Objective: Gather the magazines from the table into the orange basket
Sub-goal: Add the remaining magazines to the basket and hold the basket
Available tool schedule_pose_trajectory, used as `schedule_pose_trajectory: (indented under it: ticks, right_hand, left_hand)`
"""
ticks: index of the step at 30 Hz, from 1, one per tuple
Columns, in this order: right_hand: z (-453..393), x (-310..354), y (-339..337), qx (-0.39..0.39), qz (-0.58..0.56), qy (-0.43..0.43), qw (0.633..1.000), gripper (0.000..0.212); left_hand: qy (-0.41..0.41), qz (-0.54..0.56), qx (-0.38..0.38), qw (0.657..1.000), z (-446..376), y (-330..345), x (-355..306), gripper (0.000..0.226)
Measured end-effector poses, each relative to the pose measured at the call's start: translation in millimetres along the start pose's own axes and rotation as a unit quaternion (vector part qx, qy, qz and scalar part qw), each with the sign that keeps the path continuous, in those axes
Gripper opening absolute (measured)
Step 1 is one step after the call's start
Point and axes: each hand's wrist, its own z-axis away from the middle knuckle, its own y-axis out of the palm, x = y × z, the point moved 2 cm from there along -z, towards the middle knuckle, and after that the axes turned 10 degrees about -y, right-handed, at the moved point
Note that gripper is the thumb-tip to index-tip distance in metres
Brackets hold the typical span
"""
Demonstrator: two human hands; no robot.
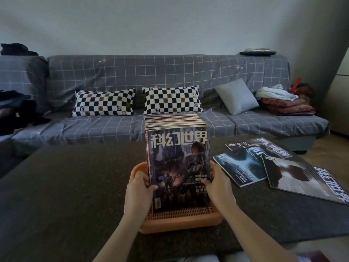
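Orange basket (181,222) stack (177,163) is clasped by both hands; three loose magazines (243,167) lie rightward, nearest the right hand (220,188).

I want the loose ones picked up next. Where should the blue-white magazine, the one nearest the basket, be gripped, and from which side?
Likely by its near left edge, coming from the basket side with the right hand. The blue-white magazine lies flat on the table, and that edge is bare. Its far corner is overlapped by the pale magazine, so fingers would catch there.
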Motion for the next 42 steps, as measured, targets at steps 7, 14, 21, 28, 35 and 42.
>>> schedule_pose_trajectory:
  ticks: [7,14,21,28,35,42]
  right_hand:
    - [1,10,-3,0.010,0.014,-0.022,1.000,0.061]
    - [1,14,-5,0.041,0.028,-0.055,0.997,0.055]
    - [0,11,-5,0.050,0.035,-0.065,0.996,0.054]
    - [11,13,-18,-0.008,-0.031,-0.041,0.999,0.063]
    - [29,6,-45,-0.025,-0.024,-0.057,0.998,0.048]
    - [38,-33,-92,-0.078,-0.019,-0.021,0.997,0.039]
  left_hand:
    - [0.005,0.005,-0.038,0.999,2,-2,1,0.028]
    - [0.020,-0.024,-0.012,0.999,4,-1,0,0.012]
    - [0.008,-0.013,-0.023,1.000,7,-2,1,0.019]
    - [0.062,0.027,-0.052,0.996,27,0,-13,0.018]
    - [0.129,0.039,0.090,0.987,50,43,-51,0.005]
    - [0.131,0.044,0.184,0.973,73,117,-103,0.004]
